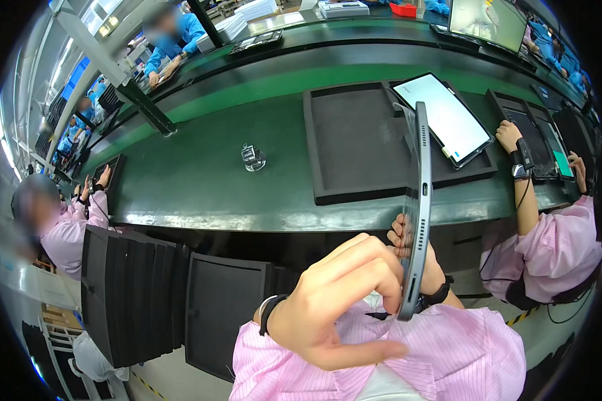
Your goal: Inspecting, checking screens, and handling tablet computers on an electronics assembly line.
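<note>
A long green surface (180, 194) runs across in front of me, and the clock I'm reading is centred on the held tablet. At 3 o'clock a worker (545, 247) in pink sits with both hands at another tray; a second pink-sleeved worker (70, 234) is out at 9. A stack (134, 294) of black trays stands between 8 and 9 o'clock, below the surface's near edge.

At 12, on the surface, lies a broad black tray (354, 147). Just past 12, a lit tablet (441, 113) lies askew over that tray's right part, its screen white. The held tablet (419, 214) is raised at the near edge, seen almost edge-on, a row of small holes along its narrow side.

The left hand (344, 301), at 7 to 8 o'clock, has fingers bent toward the tablet's lower end and its thumb stretched away; I can't tell whether it grips. The right hand (435, 271), at 5 and partly hidden, is closed around the tablet. Each wrist wears a black band (269, 314). Smallest, at 10 o'clock, a little clear block (253, 158) sits on the surface.
</note>
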A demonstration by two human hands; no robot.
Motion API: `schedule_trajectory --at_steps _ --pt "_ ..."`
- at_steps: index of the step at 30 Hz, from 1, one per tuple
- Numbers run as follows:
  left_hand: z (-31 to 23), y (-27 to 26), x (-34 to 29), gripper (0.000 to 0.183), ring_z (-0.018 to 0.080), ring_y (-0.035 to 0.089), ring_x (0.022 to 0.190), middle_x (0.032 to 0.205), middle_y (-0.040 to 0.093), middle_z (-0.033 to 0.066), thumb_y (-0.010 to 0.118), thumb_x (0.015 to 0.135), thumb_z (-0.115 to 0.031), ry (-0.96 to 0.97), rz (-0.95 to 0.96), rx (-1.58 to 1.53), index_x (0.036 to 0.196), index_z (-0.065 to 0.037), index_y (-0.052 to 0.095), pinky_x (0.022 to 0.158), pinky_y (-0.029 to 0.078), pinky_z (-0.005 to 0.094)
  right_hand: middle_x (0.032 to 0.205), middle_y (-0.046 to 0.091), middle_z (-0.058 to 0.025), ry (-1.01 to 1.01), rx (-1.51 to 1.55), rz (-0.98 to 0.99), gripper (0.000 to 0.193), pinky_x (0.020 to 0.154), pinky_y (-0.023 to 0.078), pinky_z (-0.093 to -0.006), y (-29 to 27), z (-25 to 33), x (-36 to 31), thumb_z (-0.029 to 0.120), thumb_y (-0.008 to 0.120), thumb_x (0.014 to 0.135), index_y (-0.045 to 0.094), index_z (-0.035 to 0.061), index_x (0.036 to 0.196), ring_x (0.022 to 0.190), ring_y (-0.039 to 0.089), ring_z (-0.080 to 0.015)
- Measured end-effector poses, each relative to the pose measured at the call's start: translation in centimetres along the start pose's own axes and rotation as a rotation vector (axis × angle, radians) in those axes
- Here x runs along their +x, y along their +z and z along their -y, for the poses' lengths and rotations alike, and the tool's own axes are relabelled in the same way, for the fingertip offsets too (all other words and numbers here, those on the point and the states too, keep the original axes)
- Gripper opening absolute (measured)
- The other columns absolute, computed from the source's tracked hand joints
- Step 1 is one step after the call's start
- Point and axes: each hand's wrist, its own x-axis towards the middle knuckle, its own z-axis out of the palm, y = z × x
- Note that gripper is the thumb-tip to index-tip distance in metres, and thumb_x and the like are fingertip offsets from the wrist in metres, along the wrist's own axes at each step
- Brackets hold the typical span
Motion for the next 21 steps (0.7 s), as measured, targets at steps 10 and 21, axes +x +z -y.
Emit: schedule_trajectory --at_steps 10,21 --pt "1.9 0.9 1.5 0.010 0.0263 0.060 0.066 0.073 0.061 0.0128 0.061 0.081 -0.004 0.113 -0.007 0.043 0.073 0.001 0.056 0.065 0.049 0.0349 0.063 0.041 0.0014 0.304 0.144 0.373 0.039 0.051 0.041 -0.0275 -2.3 -1.4 2.3 0.050 0.042 0.093 0.053 0.0134 0.088 0.055 0.041 -0.0104" --pt "4.9 0.0 1.4 0.019 0.0177 0.050 0.063 0.063 0.054 0.0104 0.051 0.085 -0.006 -0.127 -0.296 0.113 0.068 0.001 0.048 0.061 0.042 0.0278 0.087 0.049 -0.0013 1.072 0.644 1.092 0.024 0.063 0.043 -0.0331 -3.6 -8.3 4.6 0.033 0.037 0.096 0.046 0.0139 0.108 0.069 0.047 -0.0128"
